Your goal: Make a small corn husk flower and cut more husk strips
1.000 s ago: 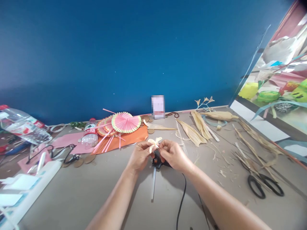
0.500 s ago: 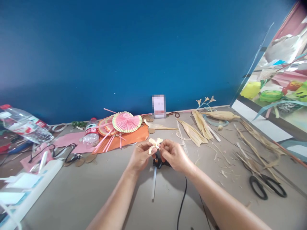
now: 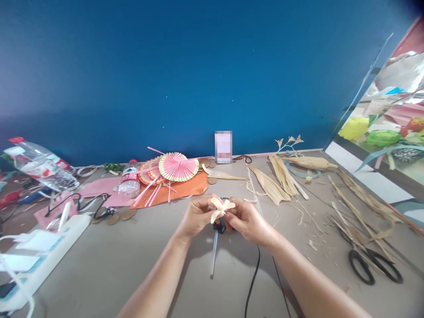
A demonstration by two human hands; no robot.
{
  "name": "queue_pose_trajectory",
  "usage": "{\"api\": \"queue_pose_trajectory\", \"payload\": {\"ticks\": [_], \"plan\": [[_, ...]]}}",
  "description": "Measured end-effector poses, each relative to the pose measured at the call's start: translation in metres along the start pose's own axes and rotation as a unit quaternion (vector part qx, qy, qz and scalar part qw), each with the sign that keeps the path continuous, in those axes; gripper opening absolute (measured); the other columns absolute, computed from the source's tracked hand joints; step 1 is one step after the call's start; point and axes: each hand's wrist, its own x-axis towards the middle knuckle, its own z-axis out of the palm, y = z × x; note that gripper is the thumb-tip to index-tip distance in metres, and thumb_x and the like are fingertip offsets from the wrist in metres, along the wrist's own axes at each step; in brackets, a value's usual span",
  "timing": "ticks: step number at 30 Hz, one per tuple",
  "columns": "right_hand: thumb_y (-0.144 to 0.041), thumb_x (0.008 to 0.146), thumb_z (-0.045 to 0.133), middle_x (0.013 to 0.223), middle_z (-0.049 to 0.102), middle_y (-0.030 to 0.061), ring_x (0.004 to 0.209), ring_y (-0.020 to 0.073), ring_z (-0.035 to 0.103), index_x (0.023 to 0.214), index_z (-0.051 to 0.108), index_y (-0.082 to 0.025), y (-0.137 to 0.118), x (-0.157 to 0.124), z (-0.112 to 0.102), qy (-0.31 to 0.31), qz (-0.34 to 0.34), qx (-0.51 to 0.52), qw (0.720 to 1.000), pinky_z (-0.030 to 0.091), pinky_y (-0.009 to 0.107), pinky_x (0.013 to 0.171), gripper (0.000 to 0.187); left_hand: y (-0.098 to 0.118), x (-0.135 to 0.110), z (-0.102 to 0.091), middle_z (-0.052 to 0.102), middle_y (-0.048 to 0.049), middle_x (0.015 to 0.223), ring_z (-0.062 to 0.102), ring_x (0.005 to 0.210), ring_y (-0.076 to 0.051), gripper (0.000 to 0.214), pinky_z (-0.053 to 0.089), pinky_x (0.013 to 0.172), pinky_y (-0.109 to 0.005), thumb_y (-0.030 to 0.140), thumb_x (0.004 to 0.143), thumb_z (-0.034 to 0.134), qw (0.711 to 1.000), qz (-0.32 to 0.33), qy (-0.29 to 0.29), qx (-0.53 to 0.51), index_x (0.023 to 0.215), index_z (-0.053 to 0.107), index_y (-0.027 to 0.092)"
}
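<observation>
Between both hands, a small cream flower [image 3: 221, 208] made of pale petals, apparently corn husk, faces up towards me. My left hand [image 3: 200, 215] pinches it from the left, its fingertips close behind the petals. From the other side my right hand [image 3: 244, 219] has thumb and fingers closed at the flower's right edge. Just below them a black glue gun [image 3: 218, 228] lies on the table, partly hidden by my hands. A translucent glue stick [image 3: 214, 258] juts out of it towards me, and a black cable [image 3: 253, 278] runs to the front edge.
Dried corn husks [image 3: 270, 183] and shreds lie at the right, near black-handled scissors [image 3: 376, 267]. Pink paper fans [image 3: 179, 167] rest on orange paper [image 3: 195, 185] beside a plastic bottle [image 3: 130, 181]. A white power strip [image 3: 62, 243] stands at the left. The blue wall [image 3: 198, 79] closes off the back.
The flower has turned so its spread petals face me more fully, and my right hand has shifted slightly right. The whole view has moved a little left.
</observation>
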Motion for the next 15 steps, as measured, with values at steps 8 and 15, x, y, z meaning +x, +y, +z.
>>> {"api": "queue_pose_trajectory", "payload": {"ticks": [8,15], "plan": [[-0.023,0.077,0.048,0.050,0.049,-0.0059,0.039,0.0056,0.039,0.081,0.046,-0.018,0.006,-0.001,-0.001,0.076,0.000,-0.055,0.996,0.028,0.017,0.039,0.006,-0.003,-0.004,0.006,0.052,-0.0012,0.065,0.046,0.055,-0.008,0.009,0.037,0.050,-0.021,0.019,0.068,0.063,0.993,0.028,0.048,0.100,0.063,0.057,0.013],[-0.016,0.075,0.048,0.067,0.047,-0.0014,0.051,0.0080,0.040,0.078,0.049,-0.019,-0.002,-0.007,-0.002,0.177,-0.112,-0.110,0.972,0.033,0.021,0.047,0.005,0.004,-0.004,0.011,0.051,0.0001,0.058,0.039,0.050,-0.007,0.007,0.033,0.046,-0.019,0.016,0.068,0.060,0.961,0.098,0.102,0.239,0.062,0.057,0.015]]}}
